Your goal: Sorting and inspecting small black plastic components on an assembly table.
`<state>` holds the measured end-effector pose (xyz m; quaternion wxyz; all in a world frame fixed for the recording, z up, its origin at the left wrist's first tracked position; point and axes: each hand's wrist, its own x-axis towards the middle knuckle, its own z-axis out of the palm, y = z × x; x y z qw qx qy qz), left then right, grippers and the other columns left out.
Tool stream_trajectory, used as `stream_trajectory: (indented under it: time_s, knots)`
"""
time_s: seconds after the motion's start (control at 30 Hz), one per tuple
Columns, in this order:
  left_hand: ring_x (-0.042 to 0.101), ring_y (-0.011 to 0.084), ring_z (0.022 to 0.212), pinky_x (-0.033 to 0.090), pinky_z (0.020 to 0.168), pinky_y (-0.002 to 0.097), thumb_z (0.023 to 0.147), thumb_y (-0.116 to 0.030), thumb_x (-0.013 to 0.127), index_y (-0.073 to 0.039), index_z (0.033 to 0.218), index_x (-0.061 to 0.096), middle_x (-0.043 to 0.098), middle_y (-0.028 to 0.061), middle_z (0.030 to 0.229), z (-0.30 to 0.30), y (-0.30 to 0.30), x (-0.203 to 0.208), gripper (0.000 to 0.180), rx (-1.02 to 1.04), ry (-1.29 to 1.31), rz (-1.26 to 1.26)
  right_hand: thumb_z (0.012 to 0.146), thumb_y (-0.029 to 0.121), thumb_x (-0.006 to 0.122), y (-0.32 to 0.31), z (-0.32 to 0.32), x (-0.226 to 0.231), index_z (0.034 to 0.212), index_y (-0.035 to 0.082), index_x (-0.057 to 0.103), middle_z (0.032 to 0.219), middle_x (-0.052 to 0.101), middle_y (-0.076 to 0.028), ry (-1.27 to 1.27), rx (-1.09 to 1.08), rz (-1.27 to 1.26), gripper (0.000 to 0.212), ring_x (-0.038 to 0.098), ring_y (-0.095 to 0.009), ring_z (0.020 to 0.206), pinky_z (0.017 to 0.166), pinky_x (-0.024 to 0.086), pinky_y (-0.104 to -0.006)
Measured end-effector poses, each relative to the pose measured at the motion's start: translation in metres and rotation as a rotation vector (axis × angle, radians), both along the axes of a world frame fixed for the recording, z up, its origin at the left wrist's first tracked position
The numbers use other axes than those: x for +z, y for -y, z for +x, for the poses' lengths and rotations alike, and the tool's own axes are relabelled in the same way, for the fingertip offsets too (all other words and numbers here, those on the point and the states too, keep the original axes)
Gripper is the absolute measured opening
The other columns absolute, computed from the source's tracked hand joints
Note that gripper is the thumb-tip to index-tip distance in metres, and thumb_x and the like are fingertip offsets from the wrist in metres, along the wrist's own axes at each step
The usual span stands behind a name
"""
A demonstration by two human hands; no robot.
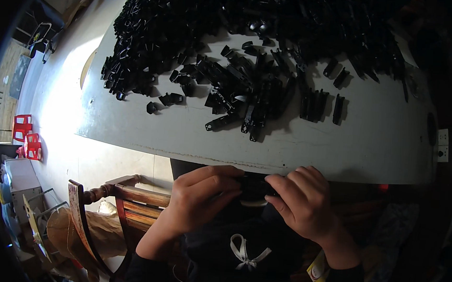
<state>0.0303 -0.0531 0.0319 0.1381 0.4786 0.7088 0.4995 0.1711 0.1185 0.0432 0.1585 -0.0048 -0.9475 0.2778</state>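
Below hands (303, 204) holding a black part (255, 185): yellow package (319, 263), its label (315, 273) unreadable.

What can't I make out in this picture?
All in the head view:
Black part between left hand and right hand: both hands cover some of it; outline lost against dark clothing.
Black pile: far side cut off by top edge.
Wooden chair: partly covered by left forearm.

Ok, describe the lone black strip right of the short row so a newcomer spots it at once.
Start at the pale table and find the heap of black parts. At the heap's near right side, a short row of strips sits close together. The lone black strip lies just right of that row, set apart by a gap.
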Motion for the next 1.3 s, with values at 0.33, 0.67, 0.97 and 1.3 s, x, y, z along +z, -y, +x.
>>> stream_trajectory:
  time_s: [0.33, 0.67, 0.97, 1.3]
  knots:
    - [0.069, 0.0214, 0.08, 0.056, 0.064, 0.0285, 0.068, 0.003, 0.075, -0.004, 0.079, 0.067, 0.069, 0.0121, 0.098, 0.0, 0.003, 0.001, 0.015, -0.124, -0.04, 0.017, 0.063, 0.01, 0.079, -0.001, 0.003, 0.001, 0.094, 0.001, 0.064, 0.066, 0.047, -0.003, -0.031, 0.099, 0.054, 0.036, 0.047, -0.018, 0.059, 0.055, 0.038, -0.0317]
    - [0.067, 0.0295, 0.091, 0.054, 0.079, 0.0374, 0.084, -0.017, 0.068, 0.001, 0.081, 0.067, 0.069, 0.0176, 0.097, 0.002, 0.003, -0.007, 0.019, -0.253, 0.259, 0.158, 0.066, 0.009, 0.077, 0.01, 0.006, -0.013, 0.091, 0.002, 0.063, 0.072, 0.053, -0.005, -0.056, 0.145, -0.026, 0.029, 0.056, -0.02, 0.061, 0.054, 0.046, -0.0327]
    - [0.065, 0.0355, 0.093, 0.05, 0.086, 0.0414, 0.1, -0.038, 0.04, 0.006, 0.086, 0.067, 0.068, 0.0215, 0.094, 0.023, -0.001, -0.023, 0.054, -0.318, 0.641, 0.268, 0.081, 0.008, 0.063, 0.053, -0.014, -0.026, 0.107, -0.001, 0.061, 0.116, 0.06, -0.018, -0.144, 0.222, -0.384, 0.028, 0.066, -0.027, 0.085, 0.07, 0.054, -0.035]
    - [0.061, 0.0254, 0.072, 0.048, 0.065, 0.0373, 0.085, -0.015, 0.062, -0.005, 0.093, 0.062, 0.061, 0.009, 0.085, -0.082, -0.01, -0.041, 0.013, 0.591, -0.298, -0.243, 0.074, 0.002, 0.061, 0.01, -0.111, -0.047, 0.086, 0.003, 0.06, 0.068, 0.047, -0.003, -0.214, -0.064, 0.483, 0.012, 0.051, -0.016, 0.064, 0.054, 0.042, -0.0296]
